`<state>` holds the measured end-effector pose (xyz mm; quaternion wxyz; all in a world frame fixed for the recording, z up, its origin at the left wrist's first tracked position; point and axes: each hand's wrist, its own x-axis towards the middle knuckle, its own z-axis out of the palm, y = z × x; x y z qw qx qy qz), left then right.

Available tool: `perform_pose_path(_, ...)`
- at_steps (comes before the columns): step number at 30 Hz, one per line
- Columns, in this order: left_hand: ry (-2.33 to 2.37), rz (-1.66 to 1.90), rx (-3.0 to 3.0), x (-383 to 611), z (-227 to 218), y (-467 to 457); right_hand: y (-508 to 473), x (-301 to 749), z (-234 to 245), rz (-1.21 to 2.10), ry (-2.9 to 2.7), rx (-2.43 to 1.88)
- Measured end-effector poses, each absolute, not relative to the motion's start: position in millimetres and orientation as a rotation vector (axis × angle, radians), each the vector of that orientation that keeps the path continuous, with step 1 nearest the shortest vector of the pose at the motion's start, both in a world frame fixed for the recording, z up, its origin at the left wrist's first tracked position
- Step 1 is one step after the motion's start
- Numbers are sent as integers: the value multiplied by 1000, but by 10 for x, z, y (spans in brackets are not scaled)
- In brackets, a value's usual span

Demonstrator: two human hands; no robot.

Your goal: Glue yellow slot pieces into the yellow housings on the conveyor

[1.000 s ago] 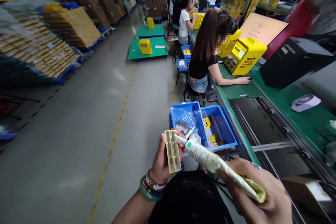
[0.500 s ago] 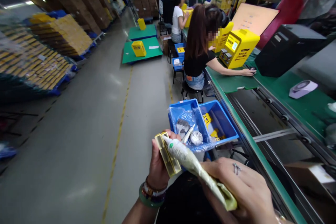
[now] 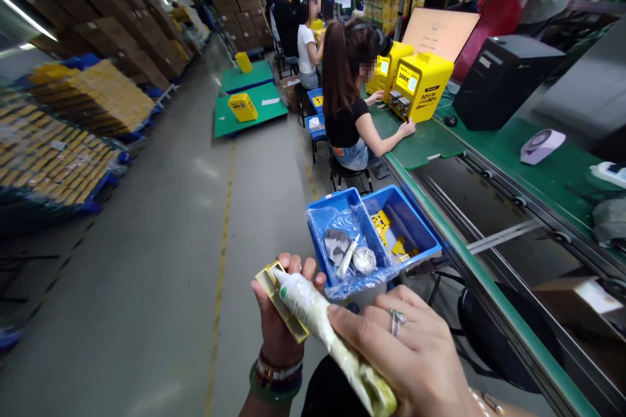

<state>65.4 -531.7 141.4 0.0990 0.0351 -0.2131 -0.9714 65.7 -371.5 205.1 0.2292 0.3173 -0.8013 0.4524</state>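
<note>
Squeeze tube (image 3: pixel 313 307) is clasped by the right hand (image 3: pixel 411 348), its nozzle (image 3: pixel 278 274) held at a hollow yellow part (image 3: pixel 287 317) gripped by the left hand (image 3: pixel 280 342), a blue bin (image 3: pixel 319 238) beyond.

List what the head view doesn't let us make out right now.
All in the head view:
Back of the yellow part: hidden by the part itself and the left hand.
Far side of the tube: hidden by the tube and the right hand.
Print on the tube: too small to read.
White object, far right: cut off by the edge.
</note>
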Motion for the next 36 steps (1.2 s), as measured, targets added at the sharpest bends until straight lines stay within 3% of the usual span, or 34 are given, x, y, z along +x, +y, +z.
perform_pose_path(36, -715, -2827, 209, 588, 1425, -5299, -3778, 684, 1983, 1277, -2090, 793)
